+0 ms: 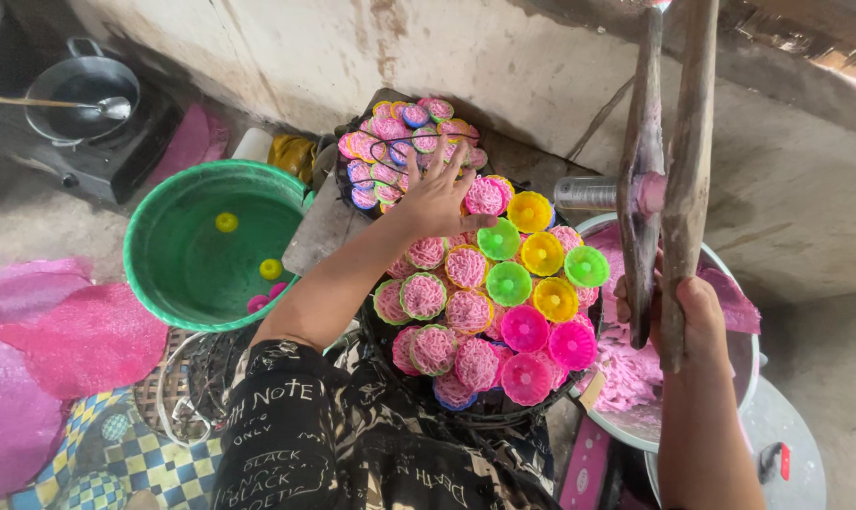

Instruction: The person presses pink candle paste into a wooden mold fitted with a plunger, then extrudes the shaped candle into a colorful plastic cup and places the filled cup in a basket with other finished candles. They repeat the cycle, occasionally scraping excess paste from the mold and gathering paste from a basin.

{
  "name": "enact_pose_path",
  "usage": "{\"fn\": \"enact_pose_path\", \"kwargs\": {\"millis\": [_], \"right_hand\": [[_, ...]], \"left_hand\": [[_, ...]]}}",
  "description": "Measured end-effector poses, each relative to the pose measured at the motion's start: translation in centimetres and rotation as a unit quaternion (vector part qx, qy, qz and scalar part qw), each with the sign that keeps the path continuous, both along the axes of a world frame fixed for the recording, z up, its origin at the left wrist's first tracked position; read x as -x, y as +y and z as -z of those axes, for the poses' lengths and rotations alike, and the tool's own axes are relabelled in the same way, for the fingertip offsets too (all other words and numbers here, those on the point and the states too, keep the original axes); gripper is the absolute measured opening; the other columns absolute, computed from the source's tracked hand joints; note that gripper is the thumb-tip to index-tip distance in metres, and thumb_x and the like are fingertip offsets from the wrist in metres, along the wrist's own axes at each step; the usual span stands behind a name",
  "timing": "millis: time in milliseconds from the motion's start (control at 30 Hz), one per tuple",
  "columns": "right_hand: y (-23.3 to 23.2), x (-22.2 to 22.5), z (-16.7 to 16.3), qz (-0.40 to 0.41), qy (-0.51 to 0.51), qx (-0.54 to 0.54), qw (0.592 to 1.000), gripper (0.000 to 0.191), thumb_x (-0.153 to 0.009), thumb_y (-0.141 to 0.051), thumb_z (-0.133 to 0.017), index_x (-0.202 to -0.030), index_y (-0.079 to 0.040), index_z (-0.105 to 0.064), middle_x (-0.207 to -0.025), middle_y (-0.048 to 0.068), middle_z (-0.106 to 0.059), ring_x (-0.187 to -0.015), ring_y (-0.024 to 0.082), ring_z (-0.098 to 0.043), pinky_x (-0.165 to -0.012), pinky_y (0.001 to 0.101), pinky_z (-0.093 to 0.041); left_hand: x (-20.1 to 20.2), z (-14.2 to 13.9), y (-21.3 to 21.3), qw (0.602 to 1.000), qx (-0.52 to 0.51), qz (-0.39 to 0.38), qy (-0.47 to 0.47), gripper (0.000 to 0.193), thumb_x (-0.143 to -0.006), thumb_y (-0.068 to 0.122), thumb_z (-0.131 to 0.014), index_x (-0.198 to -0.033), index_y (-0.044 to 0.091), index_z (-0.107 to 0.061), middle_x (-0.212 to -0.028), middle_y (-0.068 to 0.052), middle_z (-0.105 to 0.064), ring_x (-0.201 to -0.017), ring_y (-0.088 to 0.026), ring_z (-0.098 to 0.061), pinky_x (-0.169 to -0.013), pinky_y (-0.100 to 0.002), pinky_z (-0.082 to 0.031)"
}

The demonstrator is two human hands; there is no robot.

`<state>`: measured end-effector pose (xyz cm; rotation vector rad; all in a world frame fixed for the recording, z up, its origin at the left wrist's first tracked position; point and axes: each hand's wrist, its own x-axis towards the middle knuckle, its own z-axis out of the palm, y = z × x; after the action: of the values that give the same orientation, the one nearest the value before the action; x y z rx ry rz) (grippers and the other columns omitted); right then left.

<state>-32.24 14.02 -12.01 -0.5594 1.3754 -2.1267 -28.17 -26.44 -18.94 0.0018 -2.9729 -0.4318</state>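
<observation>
- Reaching up the middle of the frame, the left hand (439,194) lies with fingers spread wide and flat on the small moulds (423,295) filled with pink noodle strands, holding none of them; its palm sits at the seam between two round trays.
- The near tray (390,351) sits at centre frame, below that hand; the far tray (345,194) lies above it, toward the wall, partly under the fingers.
- Empty moulds (530,212) in yellow, green and pink lie just right of the left hand, between it and the right hand (697,312).
- The right hand is closed around a wooden press handle (689,161) whose long axis runs nearly straight up the right of the frame.
- Below that handle, a metal basin of pink dough (626,373) touches the near tray's right edge.
- A green water basin (154,236) stands at left, well clear of both hands.
</observation>
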Motion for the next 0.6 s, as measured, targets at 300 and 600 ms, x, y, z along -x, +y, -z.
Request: {"fn": "enact_pose_path", "kwargs": {"millis": [300,600], "right_hand": [[0.2,0.5,0.6,-0.001,-0.026,0.0,1.0,0.085,-0.096,-0.047,-0.075,-0.149,0.012,-0.046,-0.112,0.027,-0.067,-0.092,0.034,-0.068,-0.079,0.0442,-0.055],[-0.4,-0.6,0.1,-0.023,-0.026,0.007,0.999,0.089,-0.094,-0.049,-0.076,-0.149,0.014,-0.047,-0.11,0.028,-0.068,-0.089,0.035,-0.069,-0.077,0.044,-0.056]], "left_hand": [[-0.5,-1.2,0.0,0.999,0.003,0.031,0.04,0.106,-0.077,0.094,-0.025,-0.15,0.021,-0.053,-0.172,-0.017,-0.012,-0.158,-0.044,0.003,-0.114,-0.083,0.0],[1.4,-1.7,-1.1,0.998,0.052,0.012,-0.027,0.119,-0.073,0.099,-0.033,-0.157,0.014,-0.037,-0.169,-0.018,-0.001,-0.154,-0.043,0.01,-0.112,-0.078,0.003]]}}
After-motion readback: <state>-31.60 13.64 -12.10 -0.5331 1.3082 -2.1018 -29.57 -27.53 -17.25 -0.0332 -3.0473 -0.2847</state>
